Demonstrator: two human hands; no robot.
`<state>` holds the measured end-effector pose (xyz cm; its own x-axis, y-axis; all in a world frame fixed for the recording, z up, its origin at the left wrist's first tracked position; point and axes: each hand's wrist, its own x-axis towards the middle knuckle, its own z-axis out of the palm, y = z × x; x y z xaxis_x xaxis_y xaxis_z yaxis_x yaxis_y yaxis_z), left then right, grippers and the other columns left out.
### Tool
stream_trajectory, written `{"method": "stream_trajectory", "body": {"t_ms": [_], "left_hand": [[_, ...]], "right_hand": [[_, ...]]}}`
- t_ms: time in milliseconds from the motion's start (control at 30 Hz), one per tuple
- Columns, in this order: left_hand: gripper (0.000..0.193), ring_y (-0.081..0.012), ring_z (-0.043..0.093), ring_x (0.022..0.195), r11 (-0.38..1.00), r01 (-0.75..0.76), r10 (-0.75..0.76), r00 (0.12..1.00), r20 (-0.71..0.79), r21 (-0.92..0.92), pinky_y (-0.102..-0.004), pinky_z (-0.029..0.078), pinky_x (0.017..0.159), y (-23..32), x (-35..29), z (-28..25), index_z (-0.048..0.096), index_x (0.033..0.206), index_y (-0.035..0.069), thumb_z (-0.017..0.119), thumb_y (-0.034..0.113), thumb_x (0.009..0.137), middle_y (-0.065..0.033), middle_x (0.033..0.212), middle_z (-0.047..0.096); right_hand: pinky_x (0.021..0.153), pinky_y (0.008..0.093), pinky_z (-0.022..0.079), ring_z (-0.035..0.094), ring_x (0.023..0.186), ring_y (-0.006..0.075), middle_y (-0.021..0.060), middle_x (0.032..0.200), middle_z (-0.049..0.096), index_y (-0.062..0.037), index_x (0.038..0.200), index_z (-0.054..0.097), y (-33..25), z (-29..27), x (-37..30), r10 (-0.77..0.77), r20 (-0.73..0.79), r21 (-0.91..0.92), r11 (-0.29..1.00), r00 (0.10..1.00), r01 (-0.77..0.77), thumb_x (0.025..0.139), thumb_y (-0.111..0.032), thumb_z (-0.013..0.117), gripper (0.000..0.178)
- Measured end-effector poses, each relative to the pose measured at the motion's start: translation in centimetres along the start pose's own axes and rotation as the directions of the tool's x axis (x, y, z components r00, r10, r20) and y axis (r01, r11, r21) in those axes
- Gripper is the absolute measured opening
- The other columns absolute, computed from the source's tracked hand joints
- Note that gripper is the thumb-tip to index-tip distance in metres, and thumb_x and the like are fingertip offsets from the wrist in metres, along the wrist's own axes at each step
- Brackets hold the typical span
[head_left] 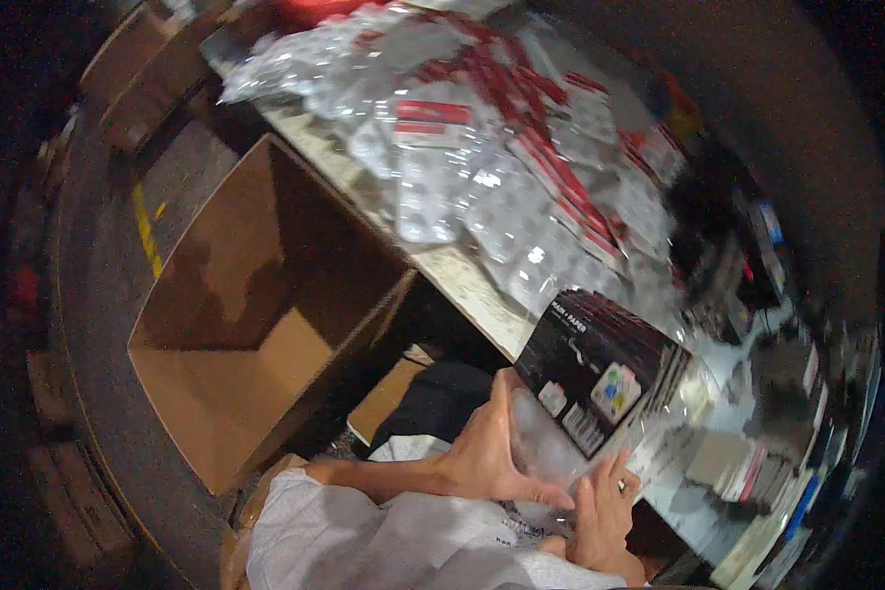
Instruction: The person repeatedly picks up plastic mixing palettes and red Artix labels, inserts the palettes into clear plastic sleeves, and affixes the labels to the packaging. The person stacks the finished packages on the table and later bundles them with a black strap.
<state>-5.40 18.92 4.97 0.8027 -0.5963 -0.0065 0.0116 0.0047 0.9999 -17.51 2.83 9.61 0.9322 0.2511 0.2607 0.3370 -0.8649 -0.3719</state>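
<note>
My left hand grips the near-left side of a clear plastic blister shell, with its thumb along the lower edge. My right hand pinches the shell's near corner, close to my left thumb. Just beyond the shell, partly overlapping it from my view, stands a stack of black printed cards with small coloured pictures on the front one. Whether the stack touches the shell I cannot tell. Behind lies a broad heap of clear blister packs with red and white cards, spread over the table.
A large open cardboard box stands left of the table, with bare cardboard showing inside. Stacks of grey cards and a blue pen-like object lie at the right. Yellow floor tape shows at the far left.
</note>
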Motion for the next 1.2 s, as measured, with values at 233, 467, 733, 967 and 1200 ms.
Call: {"method": "stream_trajectory", "body": {"t_ms": [233,467,733,967,1200], "left_hand": [[0.093,-0.0268,0.049,0.106,0.807,-0.100,0.509,0.618,-0.599,0.582,-0.0425,0.038,0.095,-3.2,-3.9,-17.5,0.019,0.135,-0.005,0.075,0.021,0.066,-0.0169,0.114,0.048],[0.076,-0.0272,0.058,0.092,0.673,0.737,-0.320,0.211,-0.924,-0.064,-0.0351,0.047,0.080,-16.4,-4.0,-36.2,0.044,0.113,-0.001,0.082,0.035,0.057,-0.0179,0.104,0.058],[0.047,-0.0232,0.059,0.075,0.394,0.864,-0.620,0.501,-0.604,0.314,-0.0357,0.050,0.070,-35.3,10.6,-31.0,0.053,0.101,0.007,0.069,0.036,0.068,-0.0051,0.090,0.055],[0.053,-0.0266,0.056,0.082,0.284,0.841,-0.599,0.530,-0.600,0.460,-0.0357,0.052,0.067,-47.8,15.4,-30.5,0.041,0.112,0.012,0.058,0.043,0.072,-0.0058,0.104,0.043],[0.060,-0.0301,0.053,0.089,0.365,0.683,-0.468,0.722,-0.510,0.633,-0.0357,0.054,0.065,-48.0,16.1,-33.4,0.029,0.123,0.017,0.047,0.051,0.077,-0.0066,0.119,0.032]], "right_hand": [[0.092,0.0443,0.029,0.047,0.122,0.0253,0.0141,0.128,0.052,-0.0029,0.128,0.044,1.5,6.1,14.1,-0.214,0.256,0.437,0.895,0.943,0.084,0.080,-0.028,0.059,0.056],[0.088,0.0382,0.033,0.052,0.116,0.0218,0.0098,0.128,0.053,-0.0076,0.122,0.051,4.6,16.2,18.3,-0.143,0.252,0.186,0.978,0.957,0.097,0.077,-0.013,0.064,0.048],[0.080,0.0376,0.031,0.047,0.119,0.0150,-0.0058,0.126,0.054,-0.0178,0.104,0.065,7.5,18.8,16.0,-0.130,0.473,-0.089,0.977,0.871,0.194,0.075,-0.013,0.067,0.029],[0.082,0.0523,0.030,0.044,0.118,0.0329,0.0095,0.133,0.047,-0.0080,0.129,0.045,7.3,18.0,16.6,-0.097,0.512,0.183,0.983,0.853,0.002,0.086,-0.026,0.057,0.048],[0.081,0.0264,0.037,0.040,0.127,0.0106,-0.0035,0.139,0.040,-0.0139,0.116,0.053,8.9,18.1,16.1,-0.156,0.473,0.081,0.988,0.867,0.133,0.088,-0.016,0.046,0.029]]}}
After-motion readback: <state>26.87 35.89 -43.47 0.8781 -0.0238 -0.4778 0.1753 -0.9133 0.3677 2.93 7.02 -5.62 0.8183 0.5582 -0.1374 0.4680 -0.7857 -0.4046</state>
